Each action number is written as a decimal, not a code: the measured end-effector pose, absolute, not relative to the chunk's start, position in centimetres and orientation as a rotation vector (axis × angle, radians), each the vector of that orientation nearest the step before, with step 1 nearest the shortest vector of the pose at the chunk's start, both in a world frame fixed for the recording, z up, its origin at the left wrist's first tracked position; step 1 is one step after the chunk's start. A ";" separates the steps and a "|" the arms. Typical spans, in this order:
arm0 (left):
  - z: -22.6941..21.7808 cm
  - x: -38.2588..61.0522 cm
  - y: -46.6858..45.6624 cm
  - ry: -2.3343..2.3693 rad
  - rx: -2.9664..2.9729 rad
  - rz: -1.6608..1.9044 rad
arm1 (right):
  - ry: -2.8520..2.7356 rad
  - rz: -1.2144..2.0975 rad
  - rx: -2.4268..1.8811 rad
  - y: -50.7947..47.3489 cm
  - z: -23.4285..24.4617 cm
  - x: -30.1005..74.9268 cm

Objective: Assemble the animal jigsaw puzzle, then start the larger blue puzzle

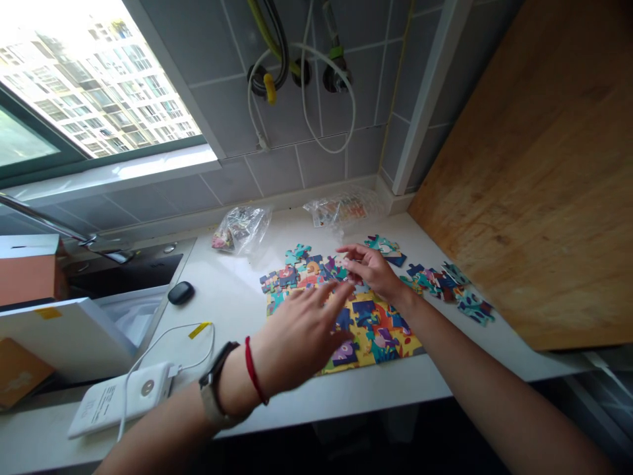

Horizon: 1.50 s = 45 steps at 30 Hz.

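My left hand (297,333) reaches over the front left of a colourful jigsaw puzzle (383,323), its fingers apart and holding nothing visible. A dark watch and a red cord circle that wrist. Over the back part of the puzzle, my right hand (372,269) has its fingers curled toward the thumb; what lies between them, if anything, is too small to make out. Loose puzzle pieces (298,254) lie behind the puzzle's left part. More puzzle pieces (383,246) rest just past my right hand, and a further group of puzzle pieces (475,305) spreads to the right.
Two clear plastic bags, a left bag (242,227) and a right bag (341,210), lie near the tiled wall. On the left are a black oval object (180,293), a white power bank (121,399) with a cable, and a sink holding boxes. A wooden board (534,198) stands right.
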<state>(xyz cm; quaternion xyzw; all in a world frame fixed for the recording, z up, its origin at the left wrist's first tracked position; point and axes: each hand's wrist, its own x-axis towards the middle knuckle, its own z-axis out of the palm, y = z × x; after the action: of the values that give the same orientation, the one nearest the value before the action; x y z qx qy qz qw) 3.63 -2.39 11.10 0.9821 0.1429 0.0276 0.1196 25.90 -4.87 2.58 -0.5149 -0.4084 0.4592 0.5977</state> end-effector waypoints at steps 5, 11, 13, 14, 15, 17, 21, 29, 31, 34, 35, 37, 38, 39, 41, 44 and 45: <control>8.1 4.9 -7.3 -0.187 2.905 -0.051 | -0.725 0.919 -1.231 -4.3 2.0 26.6; 5.0 5.1 -7.7 -0.026 2.929 -0.184 | -0.702 0.948 -1.240 -4.3 2.1 26.7; 5.3 4.7 -7.6 0.025 2.907 -0.273 | -0.704 0.950 -1.242 -4.3 2.1 26.6; 5.7 4.5 -7.6 0.045 2.892 -0.321 | -0.703 0.949 -1.246 -4.2 2.1 26.5; 6.1 4.3 -7.6 0.068 2.876 -0.368 | -0.701 0.948 -1.251 -4.2 2.1 26.5; 7.2 4.1 -7.6 0.117 2.844 -0.451 | -0.696 0.942 -1.262 -4.2 2.0 26.5; 8.7 3.8 -7.7 0.184 2.811 -0.514 | -0.695 0.945 -1.271 -4.1 2.0 26.5; 9.1 3.5 -7.6 0.297 2.872 -0.575 | -0.715 0.957 -1.280 -4.1 1.9 26.5; 8.8 3.7 -7.4 0.231 2.941 -0.428 | -0.717 0.957 -1.277 -4.1 1.8 26.5; 8.2 4.3 -6.9 0.088 3.010 -0.188 | -0.721 0.955 -1.277 -4.0 1.8 26.5; 7.9 4.5 -6.7 0.055 3.019 -0.153 | -0.723 0.956 -1.277 -4.1 1.7 26.5; 7.1 4.9 -6.0 0.032 3.018 -0.160 | -0.722 0.958 -1.275 -4.1 1.7 26.5; 6.7 5.1 -5.7 0.039 3.013 -0.180 | -0.721 0.960 -1.273 -4.1 1.8 26.5; 6.4 5.1 -5.3 0.050 3.010 -0.197 | -0.721 0.962 -1.273 -4.1 1.8 26.5; 5.9 5.1 -4.8 0.059 3.011 -0.212 | -0.722 0.965 -1.276 -4.1 1.8 26.5; 5.7 4.6 -4.4 0.054 3.045 -0.181 | -0.728 0.965 -1.280 -4.2 1.8 26.5; 5.8 4.4 -4.5 0.053 3.060 -0.166 | -0.730 0.964 -1.280 -4.1 1.8 26.5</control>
<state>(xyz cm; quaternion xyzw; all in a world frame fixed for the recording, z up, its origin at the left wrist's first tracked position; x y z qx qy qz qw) 4.44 -4.50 5.84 0.9977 0.0173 -0.0540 0.0384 26.49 -4.15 1.75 -0.5604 -0.3195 0.4222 0.6369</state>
